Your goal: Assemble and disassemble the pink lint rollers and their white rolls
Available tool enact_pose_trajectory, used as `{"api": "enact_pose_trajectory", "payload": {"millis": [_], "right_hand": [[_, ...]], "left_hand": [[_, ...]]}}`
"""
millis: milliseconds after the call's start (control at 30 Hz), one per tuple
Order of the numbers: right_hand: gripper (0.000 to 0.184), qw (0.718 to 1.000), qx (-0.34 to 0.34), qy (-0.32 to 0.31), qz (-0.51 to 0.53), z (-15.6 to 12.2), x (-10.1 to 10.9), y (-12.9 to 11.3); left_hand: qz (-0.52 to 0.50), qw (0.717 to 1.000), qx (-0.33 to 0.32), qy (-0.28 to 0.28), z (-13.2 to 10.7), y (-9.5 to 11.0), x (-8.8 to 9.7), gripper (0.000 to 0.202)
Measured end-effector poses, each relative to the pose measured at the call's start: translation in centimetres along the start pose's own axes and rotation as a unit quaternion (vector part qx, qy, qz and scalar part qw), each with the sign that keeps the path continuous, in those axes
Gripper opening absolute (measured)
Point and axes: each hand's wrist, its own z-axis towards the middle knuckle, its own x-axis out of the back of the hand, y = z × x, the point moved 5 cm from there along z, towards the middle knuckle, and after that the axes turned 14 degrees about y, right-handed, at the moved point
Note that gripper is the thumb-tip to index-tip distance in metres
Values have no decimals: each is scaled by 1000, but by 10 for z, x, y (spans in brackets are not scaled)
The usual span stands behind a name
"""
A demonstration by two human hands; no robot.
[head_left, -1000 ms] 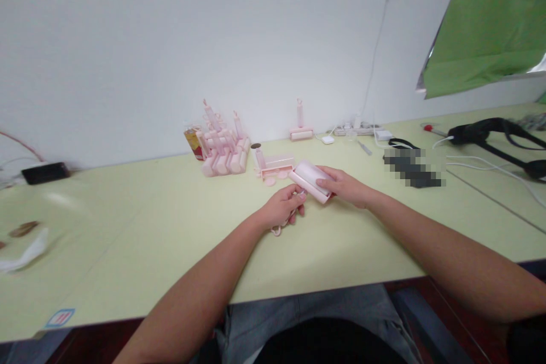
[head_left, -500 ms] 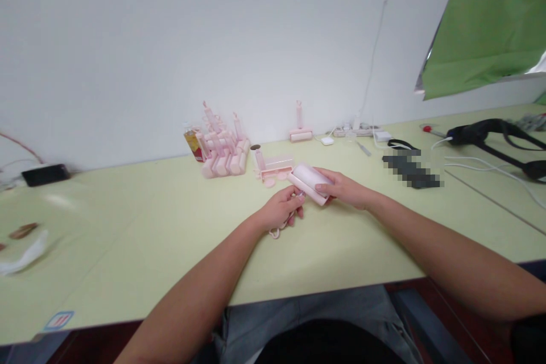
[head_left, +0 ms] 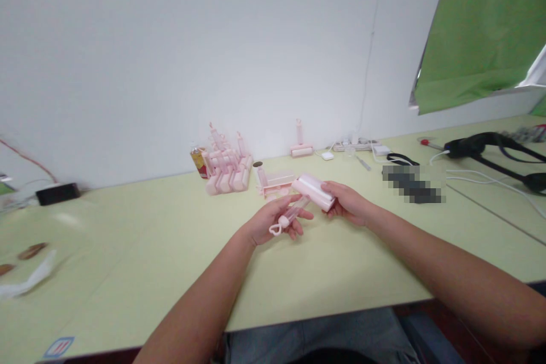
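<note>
One pale-green surface (head_left: 170,273) spans the foreground. Along its back, left of middle, cluster pink rollers (head_left: 228,176). Over its middle, the right hand (head_left: 346,202) grips a pink roller (head_left: 313,190) by the head; its handle lies across the open left hand (head_left: 269,219). At its back edge, a packet's (head_left: 199,162) print is too small to read; at its front-left corner, a blue-edged label (head_left: 60,347) bears blurred red strokes.

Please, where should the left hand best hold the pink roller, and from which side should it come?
Probably by the slim handle, between the loop and the wide head, coming from the near left. The handle slants that way across the left hand and looks narrow enough to wrap; the right hand holds the head's right end.
</note>
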Motion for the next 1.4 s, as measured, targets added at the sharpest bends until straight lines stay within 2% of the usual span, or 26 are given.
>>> {"api": "enact_pose_trajectory", "payload": {"millis": [67,133,233,333,467,600,700,833,900,967,1033,1133,1233,1333,1400], "right_hand": [[30,998,-41,1,55,2,1,0],[31,992,-77,-6,98,1,1,-1],[36,983,-112,-41,136,-2,-3,-3],[45,976,-135,-93,140,-8,-11,-2],[57,970,-142,-150,126,-16,-21,-1],[61,973,-120,-154,123,-20,-24,-8],[56,976,-102,-136,134,-20,-20,-13],[48,980,-94,-108,137,-17,-15,-12],[44,982,-92,-99,129,-16,-15,-8],[42,985,-93,-91,115,-15,-16,-3],[41,987,-93,-84,99,-15,-17,1],[41,991,-86,-73,78,-14,-18,5],[41,993,-80,-57,60,-11,-16,9],[41,995,-80,-48,47,-8,-14,13],[41,995,-80,-49,42,-7,-13,15]], "left_hand": [[-57,998,-21,4,-6,16,1,71],[-75,995,-67,15,-10,29,1,80],[-4,984,-165,68,-13,41,2,73],[118,947,-247,168,-14,52,2,52],[233,888,-289,271,-15,77,1,25],[345,835,-300,307,-11,119,6,17],[376,805,-302,346,-7,162,19,18],[387,748,-326,429,-6,231,48,28],[391,718,-341,464,-3,263,69,33],[392,696,-349,490,5,287,94,35],[398,674,-349,515,13,302,122,35],[426,643,-306,557,25,305,166,34],[462,616,-266,580,31,294,200,34],[494,602,-235,582,33,280,222,32],[504,611,-210,574,35,272,231,29]]}}
